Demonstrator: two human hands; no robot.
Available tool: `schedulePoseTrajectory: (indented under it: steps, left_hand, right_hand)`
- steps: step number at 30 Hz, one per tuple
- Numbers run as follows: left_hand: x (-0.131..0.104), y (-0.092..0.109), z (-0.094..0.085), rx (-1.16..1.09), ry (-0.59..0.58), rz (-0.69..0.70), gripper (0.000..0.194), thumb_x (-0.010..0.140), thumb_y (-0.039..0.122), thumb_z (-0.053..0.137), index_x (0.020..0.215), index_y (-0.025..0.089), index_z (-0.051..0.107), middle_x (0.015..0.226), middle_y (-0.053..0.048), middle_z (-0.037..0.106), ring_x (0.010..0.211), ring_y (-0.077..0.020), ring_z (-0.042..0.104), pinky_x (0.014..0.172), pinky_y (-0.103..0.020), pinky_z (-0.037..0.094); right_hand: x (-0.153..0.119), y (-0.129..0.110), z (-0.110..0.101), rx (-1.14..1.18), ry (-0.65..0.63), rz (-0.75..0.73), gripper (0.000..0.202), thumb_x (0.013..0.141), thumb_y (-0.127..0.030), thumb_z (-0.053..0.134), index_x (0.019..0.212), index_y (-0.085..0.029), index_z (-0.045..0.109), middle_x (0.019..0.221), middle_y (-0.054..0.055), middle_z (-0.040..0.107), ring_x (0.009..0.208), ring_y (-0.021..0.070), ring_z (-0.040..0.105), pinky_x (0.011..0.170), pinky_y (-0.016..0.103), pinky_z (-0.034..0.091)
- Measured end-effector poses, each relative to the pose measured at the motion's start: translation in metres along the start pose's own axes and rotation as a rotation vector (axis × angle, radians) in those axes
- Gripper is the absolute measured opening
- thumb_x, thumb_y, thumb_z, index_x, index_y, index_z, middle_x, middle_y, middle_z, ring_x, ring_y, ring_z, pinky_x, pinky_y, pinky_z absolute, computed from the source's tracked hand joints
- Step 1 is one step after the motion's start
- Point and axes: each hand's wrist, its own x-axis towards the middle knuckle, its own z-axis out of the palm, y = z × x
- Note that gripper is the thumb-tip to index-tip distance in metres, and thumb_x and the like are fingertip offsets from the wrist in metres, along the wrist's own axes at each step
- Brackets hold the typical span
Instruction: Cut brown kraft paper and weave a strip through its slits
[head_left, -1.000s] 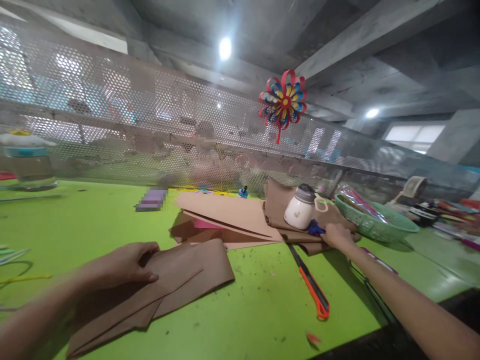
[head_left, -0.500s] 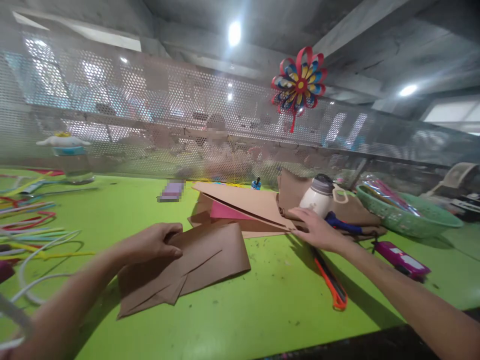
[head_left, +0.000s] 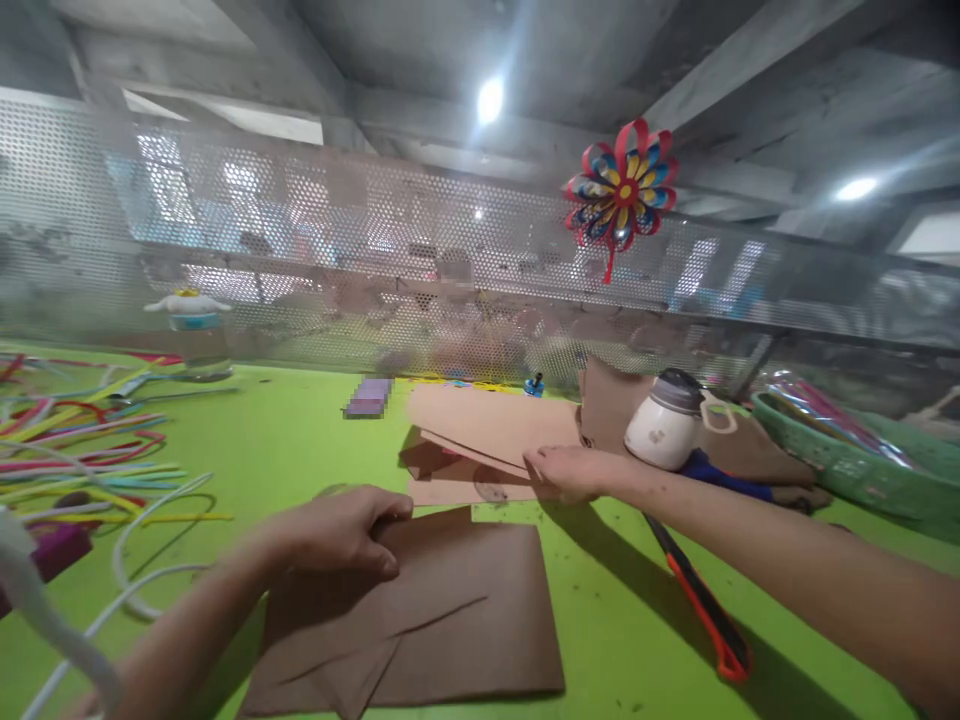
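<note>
My left hand [head_left: 349, 530] grips the upper left edge of a folded brown paper piece [head_left: 480, 570], thumb on top. Slits and a loose flap show on that paper, which lies at the table's front. Farther back, my right hand [head_left: 574, 472] is closed at the right end of a folded tan paper sheet [head_left: 480, 420], with its fingertips partly hidden. The sheet's front edge stands a little apart from the paper beneath. A utility knife [head_left: 701, 605] with an orange-red edge lies below my right forearm.
A white jar [head_left: 664, 425] with a grey lid stands right, by brown paper [head_left: 611, 395] and a green basket [head_left: 825, 450]. Coloured pipe-like strips [head_left: 90, 450] and a white cable [head_left: 124, 550] lie left. A perforated screen [head_left: 360, 230] backs the green table [head_left: 315, 430]; a paper flower [head_left: 626, 195] hangs above.
My right hand has moved left and nearer along the tan sheet, whose raised flap has come lower, covering most of the pink sheet. The view has shifted; my left hand keeps the brown paper.
</note>
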Motion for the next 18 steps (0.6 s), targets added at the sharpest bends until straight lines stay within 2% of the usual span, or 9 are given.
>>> schedulePoseTrajectory:
  steps: [5,10,13,18]
  left_hand:
    - [0.003,0.000,0.005,0.015,-0.028,0.012,0.025,0.063,0.037,0.067,0.075,0.022,0.051,0.068,0.006,0.050,0.065,-0.0135,0.044,0.054,-0.026,0.025]
    - [0.001,0.002,0.008,0.039,-0.020,-0.011,0.026,0.061,0.035,0.067,0.071,0.021,0.048,0.065,0.006,0.046,0.061,-0.0127,0.041,0.052,-0.026,0.022]
    - [0.001,0.005,0.010,0.040,-0.023,-0.015,0.025,0.060,0.034,0.067,0.071,0.021,0.048,0.064,0.006,0.045,0.060,-0.0125,0.040,0.052,-0.026,0.022]
    - [0.000,0.009,0.009,0.027,-0.014,0.006,0.028,0.061,0.036,0.067,0.068,0.020,0.045,0.061,0.006,0.041,0.057,-0.0110,0.036,0.051,-0.025,0.020]
  right_hand:
    - [-0.004,0.000,0.019,-0.029,0.063,0.037,0.061,0.062,-0.007,0.066,0.120,-0.015,0.048,0.114,0.017,0.057,0.100,0.0302,0.056,0.078,0.035,0.043]
    - [-0.002,-0.002,0.037,-0.004,0.220,0.130,0.041,0.076,-0.004,0.050,0.115,-0.016,0.051,0.110,0.015,0.059,0.101,0.0264,0.052,0.083,0.034,0.039]
    - [0.005,-0.005,0.046,0.019,0.327,0.179,0.040,0.083,-0.003,0.043,0.120,-0.015,0.051,0.115,0.015,0.057,0.106,0.0253,0.049,0.088,0.034,0.037]
    - [0.009,-0.010,0.059,0.057,0.445,0.168,0.042,0.084,0.001,0.038,0.120,-0.012,0.057,0.120,0.017,0.056,0.110,0.0262,0.045,0.090,0.036,0.038]
